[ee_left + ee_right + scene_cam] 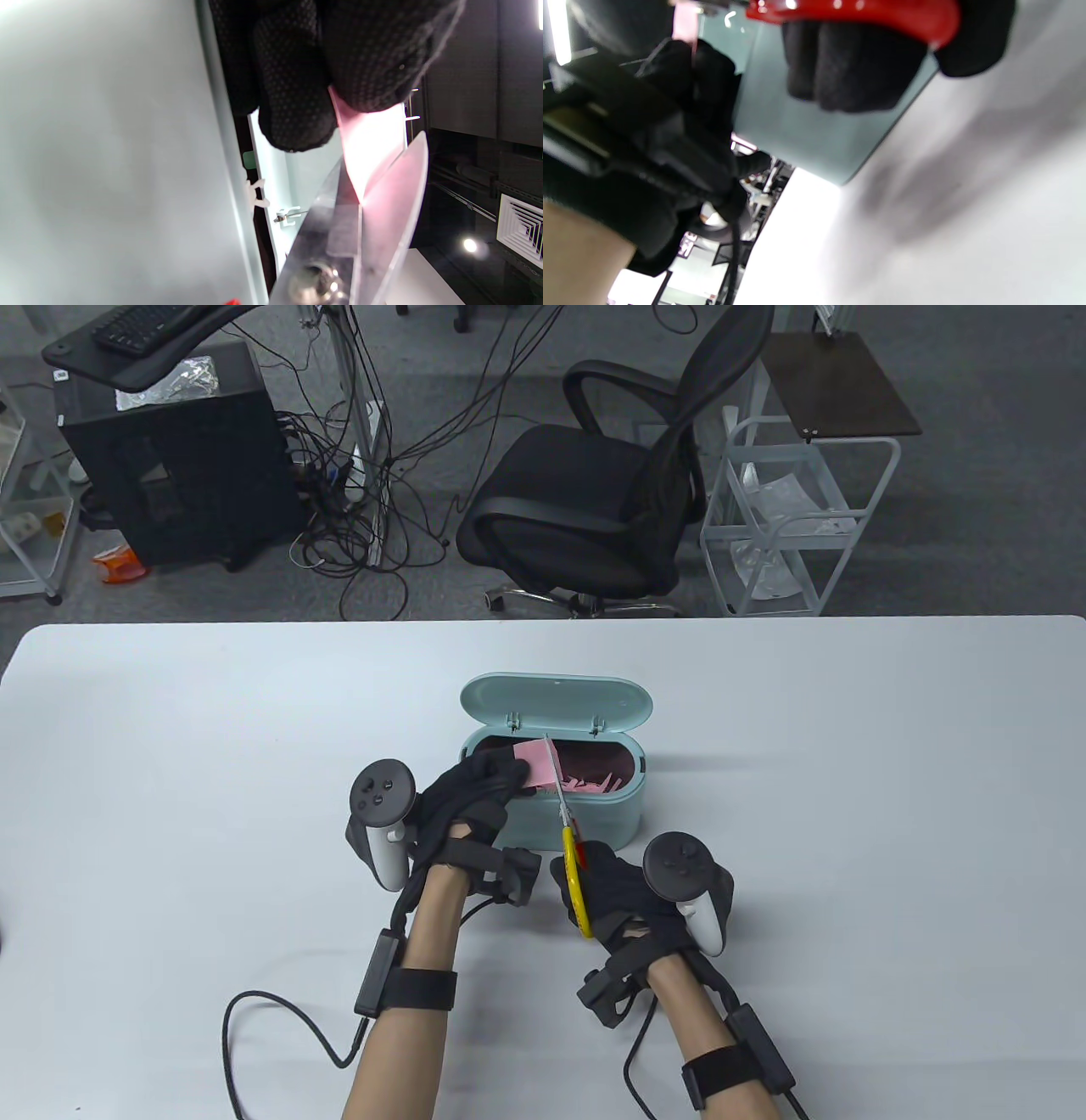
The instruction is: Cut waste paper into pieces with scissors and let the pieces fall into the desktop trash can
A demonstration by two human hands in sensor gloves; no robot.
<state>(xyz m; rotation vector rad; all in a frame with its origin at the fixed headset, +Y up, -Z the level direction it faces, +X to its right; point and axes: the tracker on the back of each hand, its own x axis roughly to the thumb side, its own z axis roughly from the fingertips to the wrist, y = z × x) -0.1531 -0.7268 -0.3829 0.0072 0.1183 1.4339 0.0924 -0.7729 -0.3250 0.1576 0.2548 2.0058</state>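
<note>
Scissors (567,824) point away toward the trash can (594,814), gripped by the right hand (624,903); left hand (471,802) pinches pink paper (534,768).

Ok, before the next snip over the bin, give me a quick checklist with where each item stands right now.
1. Bin lid open: ok, hinged back.
2. Pink paper over the bin opening: ok, so offcuts should drop in.
3. Left hand pinching the paper: ok, fingers clamp its edge.
4. Right hand gripping the scissors handles: ok.
5. Blades on the paper: ok, paper sits between them in the left wrist view.
6. Left fingertips clear of the blades: cannot tell; they look close.
</note>
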